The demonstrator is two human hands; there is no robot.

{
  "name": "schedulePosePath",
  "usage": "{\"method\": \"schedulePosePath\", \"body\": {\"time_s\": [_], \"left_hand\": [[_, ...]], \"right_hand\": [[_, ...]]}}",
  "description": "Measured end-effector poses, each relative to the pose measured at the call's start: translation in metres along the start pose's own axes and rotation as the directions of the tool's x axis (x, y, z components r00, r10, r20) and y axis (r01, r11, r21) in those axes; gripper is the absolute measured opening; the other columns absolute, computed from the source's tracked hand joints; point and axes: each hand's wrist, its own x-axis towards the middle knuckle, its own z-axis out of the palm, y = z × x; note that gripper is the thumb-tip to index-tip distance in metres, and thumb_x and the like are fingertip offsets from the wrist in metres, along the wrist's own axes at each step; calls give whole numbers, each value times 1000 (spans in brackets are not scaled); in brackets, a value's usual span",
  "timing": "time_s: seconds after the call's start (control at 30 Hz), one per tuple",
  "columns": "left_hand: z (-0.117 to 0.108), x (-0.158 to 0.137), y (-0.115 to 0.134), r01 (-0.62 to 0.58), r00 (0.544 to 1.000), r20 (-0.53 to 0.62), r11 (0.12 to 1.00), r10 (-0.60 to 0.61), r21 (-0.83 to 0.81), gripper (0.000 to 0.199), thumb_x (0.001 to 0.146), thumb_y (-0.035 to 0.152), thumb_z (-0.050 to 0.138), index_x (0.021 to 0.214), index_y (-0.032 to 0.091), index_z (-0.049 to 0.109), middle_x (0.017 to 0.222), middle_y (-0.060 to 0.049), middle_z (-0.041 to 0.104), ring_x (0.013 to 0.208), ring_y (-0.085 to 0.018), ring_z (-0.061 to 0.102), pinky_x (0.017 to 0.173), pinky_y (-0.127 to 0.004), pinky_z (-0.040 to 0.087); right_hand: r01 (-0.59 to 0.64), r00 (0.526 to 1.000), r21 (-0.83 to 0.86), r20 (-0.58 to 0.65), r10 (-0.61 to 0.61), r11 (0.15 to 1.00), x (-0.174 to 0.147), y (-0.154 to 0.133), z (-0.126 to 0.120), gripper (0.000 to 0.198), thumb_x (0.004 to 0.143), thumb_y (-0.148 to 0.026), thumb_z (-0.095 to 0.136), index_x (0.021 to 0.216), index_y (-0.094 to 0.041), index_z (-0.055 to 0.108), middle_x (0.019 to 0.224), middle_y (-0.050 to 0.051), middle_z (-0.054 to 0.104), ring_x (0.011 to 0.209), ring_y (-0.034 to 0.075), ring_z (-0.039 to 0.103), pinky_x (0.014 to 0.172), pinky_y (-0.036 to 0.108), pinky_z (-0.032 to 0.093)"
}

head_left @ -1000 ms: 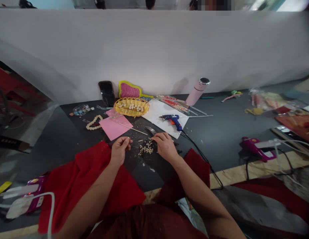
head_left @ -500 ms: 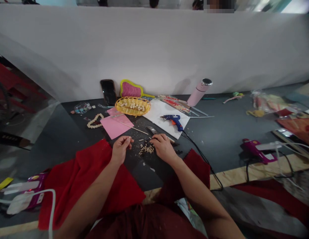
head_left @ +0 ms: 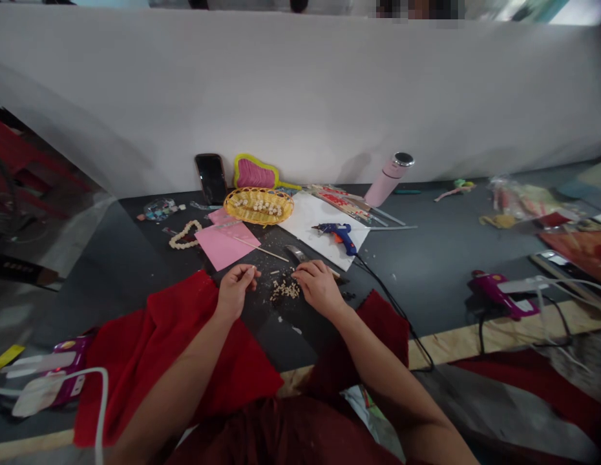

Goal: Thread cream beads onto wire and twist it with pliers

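Observation:
My left hand (head_left: pixel 235 288) is closed in a pinch, with a tiny pale piece showing at the fingertips. Beside the pile of small pale wooden bits (head_left: pixel 285 290), my right hand (head_left: pixel 318 284) rests low with its fingers bent together at the pile's upper right; whatever they grip is too small to make out. A knife (head_left: pixel 295 252) lies just beyond the right hand, its handle partly covered by it. Left of the pile's far side, a thin wooden stick (head_left: pixel 262 248) crosses pink paper (head_left: pixel 227 245). Crumbs are scattered between the hands.
A yellow basket (head_left: pixel 235 213) holds small pale pieces. A blue glue gun (head_left: pixel 342 234) lies on a white board (head_left: pixel 300 216), its cord trailing right. Behind stand a phone (head_left: pixel 211 179) and a pink flask (head_left: pixel 385 183). A beaded loop (head_left: pixel 176 243) and red cloth (head_left: pixel 136 349) lie left.
Both hands keep nearly the same place and pose; the right hand's fingers shift very slightly at the edge of the pile.

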Motion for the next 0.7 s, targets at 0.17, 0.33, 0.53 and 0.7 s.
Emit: {"method": "schedulePosePath", "body": {"time_s": [0.17, 0.33, 0.53, 0.7], "left_hand": [[-1, 0, -2, -13, 1000, 24, 1000, 13, 25, 24, 72, 35, 67, 81, 13, 62, 73, -2, 64, 52, -6, 49, 49, -20, 39], [-3, 2, -5, -18, 999, 37, 999, 16, 36, 25, 73, 36, 66, 81, 13, 62, 73, -2, 64, 52, -7, 49, 50, -19, 39], [0, -2, -3, -4, 999, 50, 1000, 3, 10, 23, 72, 34, 67, 81, 13, 61, 73, -2, 64, 53, -7, 51, 51, -19, 41], [13, -16, 0, 111, 987, 130, 988, -97, -103, 24, 73, 34, 67, 82, 13, 61, 73, -1, 63, 53, -7, 51, 51, -20, 44]], "right_hand": [[41, 996, -111, 89, -32, 993, 10, -14, -4, 20, 90, -23, 48, 100, -27, 65, 106, 4, 62, 102, 22, 44, 84, 37, 31], [31, 987, -178, 162, -2, 984, 20, -20, 1, 16, 89, -28, 51, 94, -28, 66, 102, 4, 62, 102, 23, 43, 82, 38, 28], [26, 992, -109, 128, -12, 994, 21, -22, 3, 13, 88, -25, 52, 84, -22, 63, 96, 5, 64, 98, 23, 45, 83, 40, 29], [45, 995, 191, -93, -27, 981, 24, -42, -11, 14, 90, -22, 49, 86, -20, 62, 97, 5, 64, 96, 20, 49, 84, 37, 36]]}}
